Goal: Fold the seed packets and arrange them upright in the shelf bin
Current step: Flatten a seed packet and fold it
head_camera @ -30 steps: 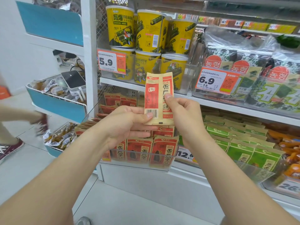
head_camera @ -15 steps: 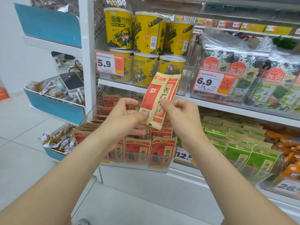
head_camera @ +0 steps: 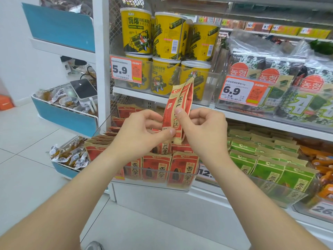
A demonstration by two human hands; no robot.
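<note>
Item: red-and-tan seed packet (head_camera: 181, 100), folded lengthwise, top leaning toward 1 o'clock, held in the air mid-frame. Left hand (head_camera: 140, 130): thumb and fingers pinch the packet's lower left edge. Right hand (head_camera: 205, 130): thumb and curled fingers pinch its right side. Clear shelf bin (head_camera: 158, 184): at 6 o'clock of the packet, stocked with upright red packets (head_camera: 183, 168). Green packets (head_camera: 268, 172): at 4 o'clock. Yellow tubs (head_camera: 167, 33): at 12 o'clock.

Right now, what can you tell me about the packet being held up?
The seed packet is red and tan, papery-looking, with dark characters and a barcode low down. Partly folded lengthwise, it tilts top-right. The left hand and right hand pinch it in the air above the clear shelf bin.
</note>
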